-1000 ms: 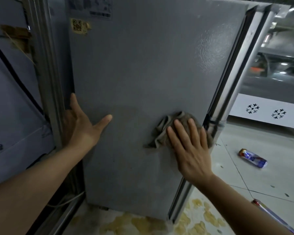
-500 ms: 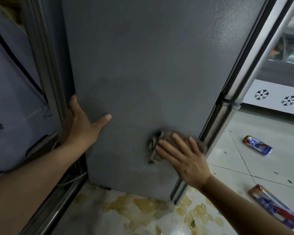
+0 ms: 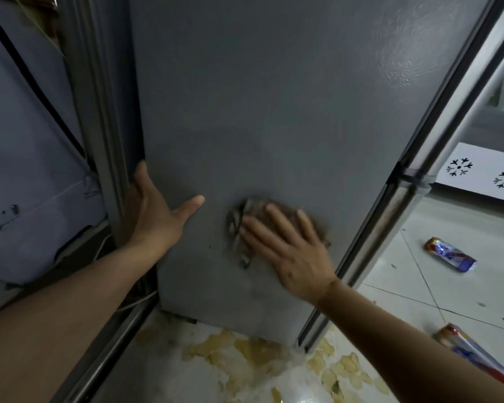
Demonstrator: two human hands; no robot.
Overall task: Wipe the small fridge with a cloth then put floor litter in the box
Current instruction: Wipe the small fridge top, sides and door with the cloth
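Cloth [image 3: 246, 225] flat under the right hand's [image 3: 291, 251] spread, straight fingers [image 3: 277, 216], against the fridge [image 3: 274, 112].

Grey fridge side under wiping; two wrappers on the tiled floor.

The small fridge [image 3: 274, 112] presents a tall, matt grey panel with a faintly pebbled finish, upright, with a metal-edged front corner at its right. A crumpled brownish-grey cloth [image 3: 242, 225] lies flat against the lower part of that panel, bunched in folds at its left edge and partly covered by the hand pressing it. Floor litter: one blue, silver and red wrapper [image 3: 451, 254] lies on the white tiles to the right of the fridge, well apart from it; a second, longer wrapper [image 3: 460, 341] lies nearer the lower right, partly hidden by a forearm.
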